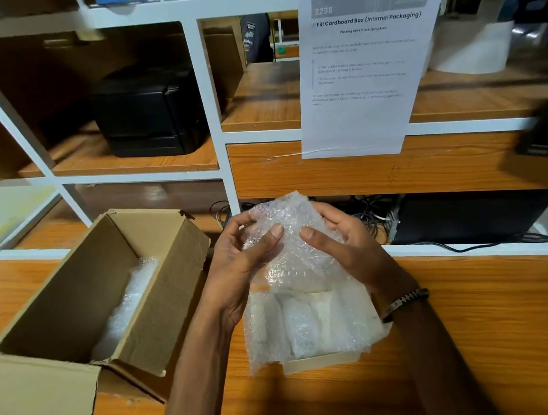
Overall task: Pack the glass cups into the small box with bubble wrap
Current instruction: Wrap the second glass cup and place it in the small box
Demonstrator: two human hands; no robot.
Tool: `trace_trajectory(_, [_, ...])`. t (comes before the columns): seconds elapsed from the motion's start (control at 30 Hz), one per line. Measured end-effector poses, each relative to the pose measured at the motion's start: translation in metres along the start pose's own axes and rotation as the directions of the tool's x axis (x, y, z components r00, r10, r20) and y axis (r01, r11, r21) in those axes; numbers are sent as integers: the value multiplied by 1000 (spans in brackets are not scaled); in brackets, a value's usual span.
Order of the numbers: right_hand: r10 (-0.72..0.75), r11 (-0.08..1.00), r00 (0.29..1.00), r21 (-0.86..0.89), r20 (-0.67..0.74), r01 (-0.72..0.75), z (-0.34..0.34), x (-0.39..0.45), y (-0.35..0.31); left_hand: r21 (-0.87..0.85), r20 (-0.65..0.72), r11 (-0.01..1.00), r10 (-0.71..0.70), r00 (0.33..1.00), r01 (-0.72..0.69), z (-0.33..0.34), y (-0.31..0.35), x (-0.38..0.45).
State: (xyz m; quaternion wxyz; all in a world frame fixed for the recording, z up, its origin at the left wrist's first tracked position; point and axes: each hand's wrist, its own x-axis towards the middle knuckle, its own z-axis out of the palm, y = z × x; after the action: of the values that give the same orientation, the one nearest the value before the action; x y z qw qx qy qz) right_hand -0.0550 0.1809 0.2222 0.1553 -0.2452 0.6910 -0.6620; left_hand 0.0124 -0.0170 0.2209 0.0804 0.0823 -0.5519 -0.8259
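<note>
Our hands wrap a bundle.
Left hand [238, 263] and right hand [346, 243] clasp the clear bubble wrap [307, 293] beside the open brown cardboard box [168, 289].

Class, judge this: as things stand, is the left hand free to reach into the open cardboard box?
Probably not yet: the left hand grips the bubble wrap together with the right hand. The box itself stands open beside it.

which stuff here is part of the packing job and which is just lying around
Part of the job:
- bubble wrap bundle, held by left hand and right hand
- open cardboard box, bubble wrap inside
- instruction sheet

Lying about:
- black printer
- cables
- white roll
- low tray under the bundle: role unclear
</note>
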Motion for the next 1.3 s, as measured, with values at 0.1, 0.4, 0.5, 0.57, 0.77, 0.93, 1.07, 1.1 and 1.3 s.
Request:
trace_trajectory(0.1, [-61, 994, 996, -95, -58, 55, -3, 3, 6, 73, 31, 995, -73, 997, 71, -2, -3, 1])
trace_trajectory(0.4, [-177, 857, 978, -507, -111, 98, -7, 9, 21, -1, -124, 990, -139, 983, 140, -2, -14, 9])
trace_trajectory(0.5, [-256, 788, 958, -602, -126, 131, 1, 13, 29, -77, -90, 978, -199, 976, 193, 3, -16, 10])
trace_trajectory(0.57, [-242, 786, 965, -604, -101, 134, 5, 18, 34, -128, -74, 972, -208, 975, 197, 4, -17, 9])
trace_trajectory(0.77, [-27, 900, 997, -433, 69, 54, 4, 15, 29, 4, -98, 981, -193, 976, 194, -3, -18, 10])
trace_trajectory(0.93, [74, 971, 996, -233, 53, -60, -2, 10, 22, 40, -46, 986, -159, 986, 161, -3, -21, 10])
trace_trajectory(1.07, [198, 976, 967, -122, 160, -180, -2, 10, 36, 8, -32, 981, -192, 981, 193, 2, -29, 10])
trace_trajectory(1.1, [233, 968, 960, -128, 154, -215, -2, 11, 40, -16, -41, 976, -216, 976, 215, 3, -32, 9])
trace_trajectory(1.3, [205, 970, 978, -142, 49, -196, 8, 9, 62, -102, -139, 961, -268, 953, 255, 1, -52, 13])
